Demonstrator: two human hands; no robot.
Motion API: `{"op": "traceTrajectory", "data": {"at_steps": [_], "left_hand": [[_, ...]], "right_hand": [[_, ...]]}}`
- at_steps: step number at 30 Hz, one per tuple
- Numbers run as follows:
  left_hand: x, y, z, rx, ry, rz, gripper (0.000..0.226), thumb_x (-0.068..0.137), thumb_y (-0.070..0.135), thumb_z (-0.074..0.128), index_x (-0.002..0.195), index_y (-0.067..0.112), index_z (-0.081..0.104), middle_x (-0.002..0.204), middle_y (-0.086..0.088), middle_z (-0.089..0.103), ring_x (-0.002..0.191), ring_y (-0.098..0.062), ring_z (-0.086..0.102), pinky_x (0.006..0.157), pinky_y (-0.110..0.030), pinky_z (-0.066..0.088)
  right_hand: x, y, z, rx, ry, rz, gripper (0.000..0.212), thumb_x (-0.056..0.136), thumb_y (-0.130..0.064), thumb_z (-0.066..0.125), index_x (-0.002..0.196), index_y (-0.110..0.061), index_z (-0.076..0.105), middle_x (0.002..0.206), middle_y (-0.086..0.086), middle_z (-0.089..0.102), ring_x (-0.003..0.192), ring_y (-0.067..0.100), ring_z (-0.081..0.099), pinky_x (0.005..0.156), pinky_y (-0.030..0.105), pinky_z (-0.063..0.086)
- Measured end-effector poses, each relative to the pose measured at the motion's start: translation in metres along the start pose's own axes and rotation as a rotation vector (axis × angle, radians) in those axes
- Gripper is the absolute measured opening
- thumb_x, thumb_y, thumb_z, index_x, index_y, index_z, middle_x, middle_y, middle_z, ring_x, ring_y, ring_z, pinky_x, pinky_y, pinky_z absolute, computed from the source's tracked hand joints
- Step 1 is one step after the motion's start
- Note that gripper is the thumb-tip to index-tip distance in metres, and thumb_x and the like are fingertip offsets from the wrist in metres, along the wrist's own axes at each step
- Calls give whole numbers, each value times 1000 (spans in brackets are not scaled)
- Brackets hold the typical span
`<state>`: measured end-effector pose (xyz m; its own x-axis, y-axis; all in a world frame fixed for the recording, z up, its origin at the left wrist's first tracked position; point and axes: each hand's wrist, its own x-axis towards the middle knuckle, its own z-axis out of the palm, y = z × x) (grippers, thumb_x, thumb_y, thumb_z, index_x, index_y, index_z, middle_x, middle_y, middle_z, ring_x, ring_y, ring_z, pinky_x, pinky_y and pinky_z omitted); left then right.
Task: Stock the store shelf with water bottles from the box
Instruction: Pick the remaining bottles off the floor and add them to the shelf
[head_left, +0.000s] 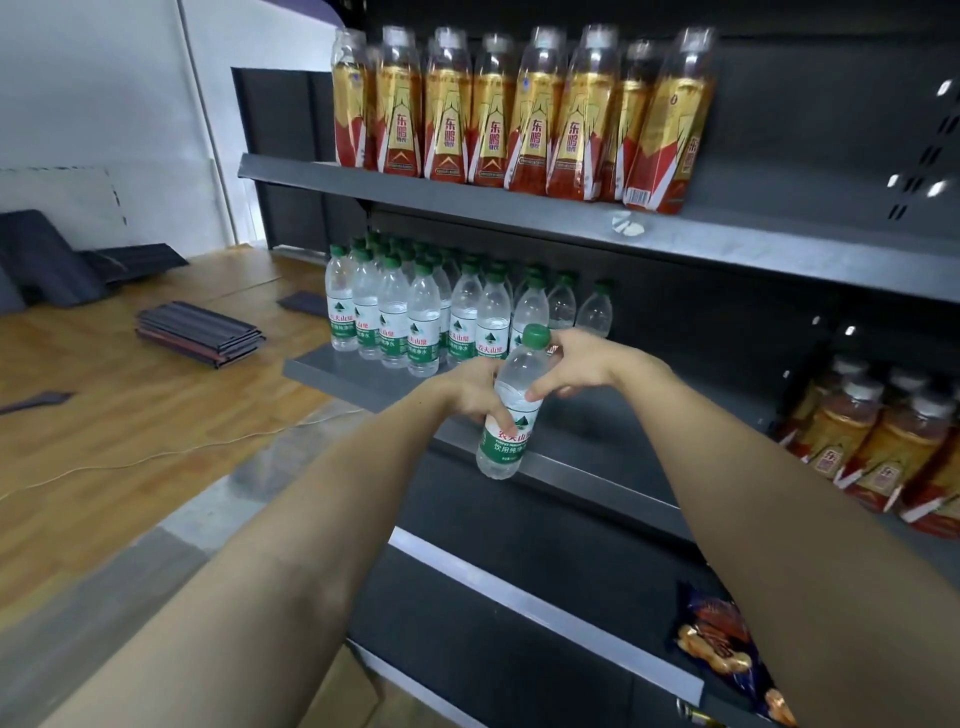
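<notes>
A clear water bottle with a green cap and green label is held upright just in front of the middle shelf. My left hand grips its body from the left, thumb across the label. My right hand pinches its upper part from the right. Several matching water bottles stand in rows on the left part of that shelf, directly behind the held one. The box is not clearly in view.
Gold-and-red drink bottles line the top shelf, and more stand at the right on a lower shelf. A snack packet lies on the bottom shelf. Dark panels are stacked on the wooden floor at left.
</notes>
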<state>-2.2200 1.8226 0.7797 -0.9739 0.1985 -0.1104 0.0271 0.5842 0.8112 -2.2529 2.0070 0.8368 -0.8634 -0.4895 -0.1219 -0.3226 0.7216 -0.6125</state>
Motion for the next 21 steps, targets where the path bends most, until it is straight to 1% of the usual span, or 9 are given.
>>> {"op": "traceTrajectory", "data": {"at_steps": [1,2,5,7,9,11,14,17,21], "left_hand": [[4,-3,-7,2,0,-9,59,50,2,90,100,23,67,104,0,75,98,-21,71,85,-44,59],[8,-6,-14,-7,1,-16,59,52,0,89,102,21,66,105,-1,74,98,-22,70,84,-43,59],[20,-13,-38,-52,2,-27,63,59,-1,87,114,17,63,107,-2,72,98,-23,69,80,-40,61],[29,-19,-53,-71,1,-21,64,61,-1,87,117,16,61,108,-1,72,97,-21,69,77,-36,60],[41,-26,-66,-80,7,-19,62,62,-3,86,116,14,61,106,0,72,96,-19,68,74,-31,59],[54,-35,-79,-86,3,-16,62,61,-4,86,115,13,61,106,-2,73,98,-21,69,77,-34,60],[76,-52,-95,-103,-26,-23,62,60,-6,86,114,11,62,107,-4,74,100,-23,69,86,-42,59],[95,-67,-107,-93,-58,-26,62,57,-8,86,112,9,63,106,-6,74,100,-24,69,89,-48,57],[117,-89,-117,-104,-114,-33,74,46,-1,90,113,14,63,109,-3,74,107,-27,67,94,-52,53]], "right_hand": [[6,1,-2,-18,-15,26,65,66,-21,91,120,-15,56,100,7,69,74,14,66,65,27,58],[13,2,-2,-33,-27,57,63,66,-22,91,118,-16,55,101,8,70,73,13,65,65,27,55],[36,9,4,-78,-48,136,58,68,-26,90,113,-17,55,105,9,69,81,15,66,68,30,56],[53,13,10,-105,-55,167,54,68,-28,90,108,-18,55,102,9,69,80,16,64,70,32,58],[69,14,16,-127,-69,187,50,71,-28,88,107,-18,55,95,7,67,79,16,63,71,33,58],[85,13,20,-139,-63,204,47,74,-27,86,109,-17,55,89,4,63,80,17,61,69,31,57],[110,12,27,-137,-55,230,45,75,-28,86,107,-18,56,90,3,62,81,17,62,65,30,54],[131,10,33,-132,-56,254,44,76,-28,85,108,-18,57,90,4,64,81,17,62,65,30,54],[148,9,37,-144,-54,289,42,79,-26,83,111,-15,58,92,5,64,84,18,62,69,30,56]]}}
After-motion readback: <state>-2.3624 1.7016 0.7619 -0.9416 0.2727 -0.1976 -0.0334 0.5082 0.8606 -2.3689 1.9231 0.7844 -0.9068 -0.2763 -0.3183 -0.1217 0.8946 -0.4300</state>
